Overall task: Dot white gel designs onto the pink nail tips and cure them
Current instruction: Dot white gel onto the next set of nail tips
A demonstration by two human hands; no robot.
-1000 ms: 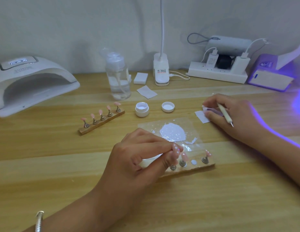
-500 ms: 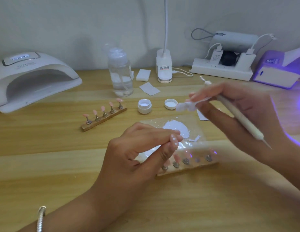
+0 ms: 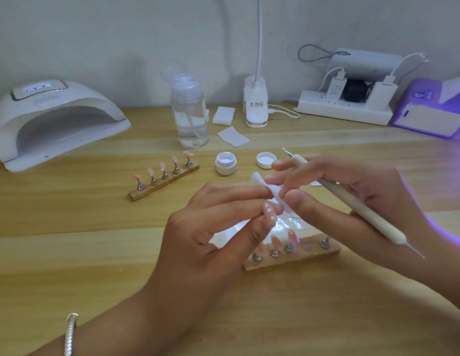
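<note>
My left hand (image 3: 211,235) pinches a pink nail tip (image 3: 270,214) with white dots on it, held above the near wooden stand (image 3: 308,255). That stand carries a few pink tips on metal pegs. My right hand (image 3: 352,199) grips a white dotting pen (image 3: 360,209) across its palm and pinches a small white wipe (image 3: 272,190) with its fingertips, right against the held tip. An open jar of white gel (image 3: 226,163) and its lid (image 3: 266,160) sit behind the hands. A clear sheet with white gel lies under the hands, mostly hidden.
A second wooden stand (image 3: 163,179) with several pink tips lies left of centre. A white curing lamp (image 3: 54,119) sits far left, a lit purple lamp (image 3: 429,111) far right. A pump bottle (image 3: 189,111), wipes (image 3: 232,136), a desk lamp base (image 3: 255,104) and a power strip (image 3: 344,109) line the back.
My right hand lifted the wipe and pen from the table and brought them left to the nail tip in my left hand. My left hand has stayed over the near stand.
</note>
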